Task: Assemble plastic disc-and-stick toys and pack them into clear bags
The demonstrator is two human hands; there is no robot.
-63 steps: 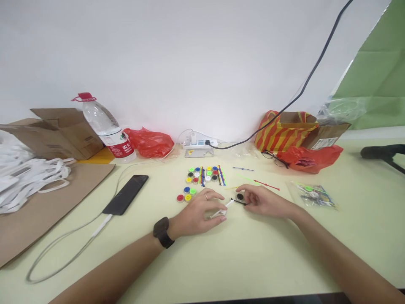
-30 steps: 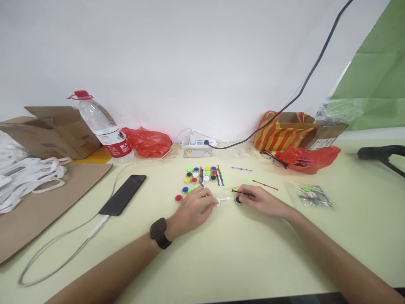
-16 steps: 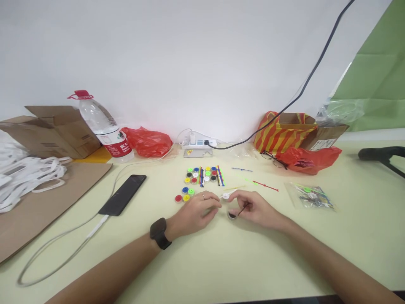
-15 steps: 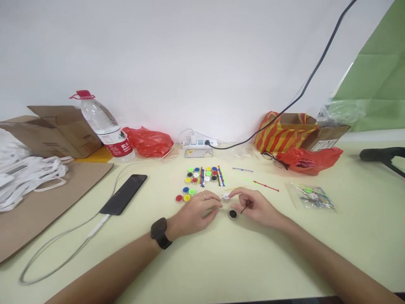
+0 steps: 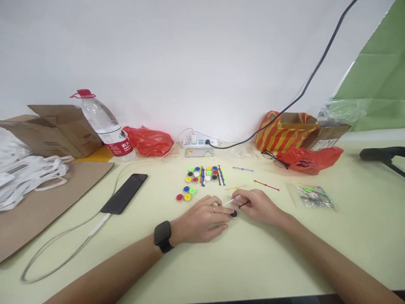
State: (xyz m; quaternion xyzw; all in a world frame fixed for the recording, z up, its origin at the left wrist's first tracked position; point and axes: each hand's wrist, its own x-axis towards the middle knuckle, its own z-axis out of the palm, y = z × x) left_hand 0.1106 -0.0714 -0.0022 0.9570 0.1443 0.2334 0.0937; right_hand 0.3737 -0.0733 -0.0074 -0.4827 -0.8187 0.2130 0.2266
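Observation:
My left hand [image 5: 204, 219], with a black watch on the wrist, rests on the table with its fingers pinched on a small black round cap [image 5: 233, 214]. My right hand [image 5: 256, 205] lies just right of it, fingers closed on a thin black stick [image 5: 243, 204] and a white stick [image 5: 228, 202] that reaches toward the left hand. Beyond the hands lie several coloured caps and sticks in a tidy cluster [image 5: 205, 175], with a red cap [image 5: 179, 197] and a yellow cap [image 5: 187, 197] apart at the left.
A black phone [image 5: 124, 193] on a white cable lies at the left, by brown cardboard [image 5: 34, 211], white straps [image 5: 25, 175] and a water bottle [image 5: 104, 126]. A power strip [image 5: 198, 147], red bags, glasses [image 5: 272, 157], a striped bag and a small clear bag [image 5: 311, 196] stand behind and right.
Both hands drew slightly nearer to me and closer together. The black cap went from beside my right fingers into my left hand's pinch, and the white stick passed to my right hand.

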